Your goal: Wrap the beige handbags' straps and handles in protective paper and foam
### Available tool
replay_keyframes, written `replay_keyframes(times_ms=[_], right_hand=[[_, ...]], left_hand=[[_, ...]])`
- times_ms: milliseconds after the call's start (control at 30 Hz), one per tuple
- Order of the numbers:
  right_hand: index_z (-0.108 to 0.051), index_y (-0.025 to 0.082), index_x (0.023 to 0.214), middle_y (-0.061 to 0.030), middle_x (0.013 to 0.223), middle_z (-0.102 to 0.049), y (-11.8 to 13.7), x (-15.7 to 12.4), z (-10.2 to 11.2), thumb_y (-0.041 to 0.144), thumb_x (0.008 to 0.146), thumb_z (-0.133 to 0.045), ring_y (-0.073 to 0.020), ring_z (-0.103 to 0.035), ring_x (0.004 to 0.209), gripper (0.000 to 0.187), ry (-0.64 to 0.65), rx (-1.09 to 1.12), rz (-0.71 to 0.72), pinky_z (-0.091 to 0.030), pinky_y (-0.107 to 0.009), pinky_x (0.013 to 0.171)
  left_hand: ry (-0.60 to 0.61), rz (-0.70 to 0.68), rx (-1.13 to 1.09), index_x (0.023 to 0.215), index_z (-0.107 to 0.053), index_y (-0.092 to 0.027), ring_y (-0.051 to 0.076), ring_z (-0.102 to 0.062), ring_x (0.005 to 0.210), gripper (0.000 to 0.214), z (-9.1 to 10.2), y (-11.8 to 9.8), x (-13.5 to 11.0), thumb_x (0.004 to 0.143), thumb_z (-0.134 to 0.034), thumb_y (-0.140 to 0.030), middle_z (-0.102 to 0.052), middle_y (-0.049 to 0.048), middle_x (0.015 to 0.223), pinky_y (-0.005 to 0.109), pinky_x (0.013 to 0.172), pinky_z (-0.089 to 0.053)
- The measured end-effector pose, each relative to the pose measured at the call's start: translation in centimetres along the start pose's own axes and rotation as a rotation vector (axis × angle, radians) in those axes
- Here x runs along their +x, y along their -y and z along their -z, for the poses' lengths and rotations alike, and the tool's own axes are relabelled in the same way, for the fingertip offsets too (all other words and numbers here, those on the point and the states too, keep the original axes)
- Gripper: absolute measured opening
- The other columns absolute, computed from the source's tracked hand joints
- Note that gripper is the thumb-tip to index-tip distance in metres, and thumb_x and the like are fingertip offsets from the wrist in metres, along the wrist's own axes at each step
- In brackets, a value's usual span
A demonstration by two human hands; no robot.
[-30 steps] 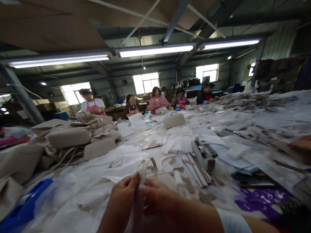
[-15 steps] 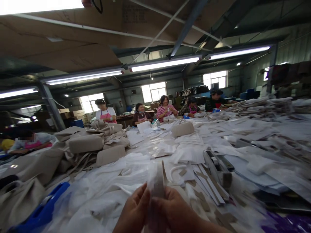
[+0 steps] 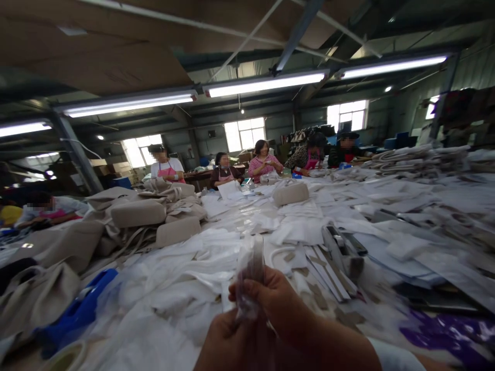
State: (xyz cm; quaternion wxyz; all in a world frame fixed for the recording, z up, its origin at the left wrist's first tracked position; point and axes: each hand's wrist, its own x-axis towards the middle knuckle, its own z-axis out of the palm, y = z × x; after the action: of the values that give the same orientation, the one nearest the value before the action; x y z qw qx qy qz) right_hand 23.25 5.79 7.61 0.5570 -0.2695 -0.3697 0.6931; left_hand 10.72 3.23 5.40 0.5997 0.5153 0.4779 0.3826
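A narrow grey-beige strap (image 3: 258,252), partly covered by crumpled clear plastic film (image 3: 243,291), stands up between my hands at the lower middle. My right hand (image 3: 280,299) is closed around it, with the thumb pressed across the front. Lower down, my left hand (image 3: 224,335) is closed on the strap's film-covered lower part, and its fingers are partly hidden. Beneath and around them lie white wrapping sheets (image 3: 181,288). To the right of my hands are white and brown strips (image 3: 328,273).
Beige bags (image 3: 137,213) are heaped at the left, behind a blue tape dispenser (image 3: 81,314). A grey metal device (image 3: 342,247) lies at the right, with purple plastic (image 3: 444,335) nearer. Several co-workers sit across the table, one in a checked shirt (image 3: 265,166).
My right hand has moved up the strap, while my left hand is now lower. The plastic film is bunched more tightly around the strap. My view has tilted slightly downward.
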Motion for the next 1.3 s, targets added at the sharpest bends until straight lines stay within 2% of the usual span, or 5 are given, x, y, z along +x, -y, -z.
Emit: replay_keyframes(times_ms=[200,433,933,1067,1300], right_hand=[[-0.071,0.017,0.077,-0.0024,0.074,-0.074,0.2,0.7,0.7,0.03,0.068,-0.079,-0.0148,-0.067,0.068,0.018,0.012,-0.149,0.116,-0.053,-0.029,0.069],[-0.066,0.016,0.076,-0.0003,0.067,-0.07,1.5,3.4,1.4,0.021,0.07,-0.075,-0.0163,-0.067,0.064,0.012,-0.058,-0.12,0.229,-0.055,-0.033,0.067],[-0.066,0.017,0.078,0.0001,0.068,-0.07,1.8,3.4,1.1,0.021,0.076,-0.069,-0.0156,-0.067,0.064,0.006,-0.057,-0.239,0.336,-0.056,-0.03,0.062],[-0.064,0.02,0.08,0.0016,0.069,-0.069,3.4,4.7,1.1,0.019,0.076,-0.07,-0.0159,-0.068,0.068,0.007,-0.097,-0.21,0.422,-0.056,-0.031,0.065],[-0.065,0.018,0.081,-0.0008,0.07,-0.07,1.4,3.3,1.0,0.024,0.075,-0.073,-0.0174,-0.068,0.067,0.011,-0.068,-0.173,0.271,-0.056,-0.03,0.058]], left_hand=[[-0.119,-0.078,0.007,0.074,-0.07,-0.012,0.011,-0.055,0.055,0.031,-0.5,-1.4,1.3,0.076,-0.073,-0.043,-0.067,0.0017,0.063,0.02,0.052,-0.039],[0.187,-0.04,0.201,0.081,-0.07,-0.013,0.01,-0.053,0.055,0.037,2.2,-0.6,0.7,0.085,-0.064,-0.05,-0.065,0.0014,0.067,0.021,0.051,-0.038],[0.0,-0.223,0.097,0.081,-0.071,-0.013,0.013,-0.06,0.062,0.037,0.7,-1.8,2.9,0.083,-0.066,-0.05,-0.068,0.0034,0.07,0.024,0.058,-0.045],[0.197,-0.043,0.151,0.081,-0.072,-0.012,0.015,-0.063,0.06,0.039,1.2,-1.6,1.5,0.083,-0.066,-0.05,-0.072,0.0081,0.073,0.025,0.055,-0.047],[0.032,0.002,-0.099,0.079,-0.071,-0.011,0.015,-0.069,0.062,0.017,-0.7,-1.2,1.9,0.08,-0.07,-0.028,-0.074,0.0077,0.071,0.026,0.061,-0.054]])
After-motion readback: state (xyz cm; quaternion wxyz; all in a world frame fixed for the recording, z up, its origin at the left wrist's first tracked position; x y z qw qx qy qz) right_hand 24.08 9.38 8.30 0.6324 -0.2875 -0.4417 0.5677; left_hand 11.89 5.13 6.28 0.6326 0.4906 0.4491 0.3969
